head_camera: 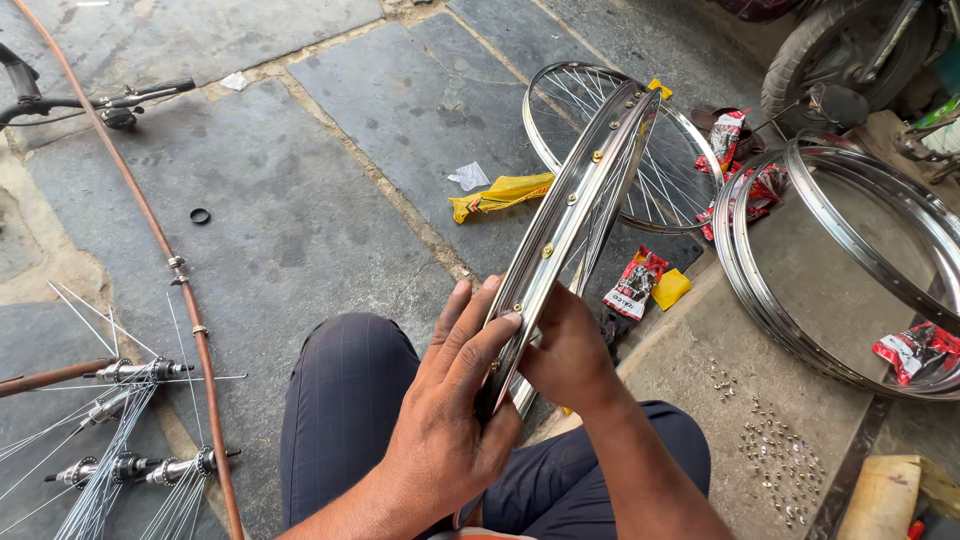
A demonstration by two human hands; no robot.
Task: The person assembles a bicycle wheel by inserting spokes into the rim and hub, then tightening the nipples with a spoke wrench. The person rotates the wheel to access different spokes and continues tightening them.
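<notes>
Both hands grasp one spoked wheel rim (580,215) edge-on above the knees: left hand (450,400) fingers wrapped over it, right hand (570,355) clenched behind. Beyond it lies one spoked wheel (660,190); right of it, two bare rims (850,260).

two hands (440,420), three hubs (130,372), four red packets (633,283)

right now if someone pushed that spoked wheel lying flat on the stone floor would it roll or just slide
Probably slide, not roll: the spoked wheel lies flat on the stone floor, so its rim cannot turn. It likely feels light for its size, being a thin metal hoop with fine wire spokes. Its shiny rim may scrape easily across the slabs, though the uneven joints could catch it.
</notes>
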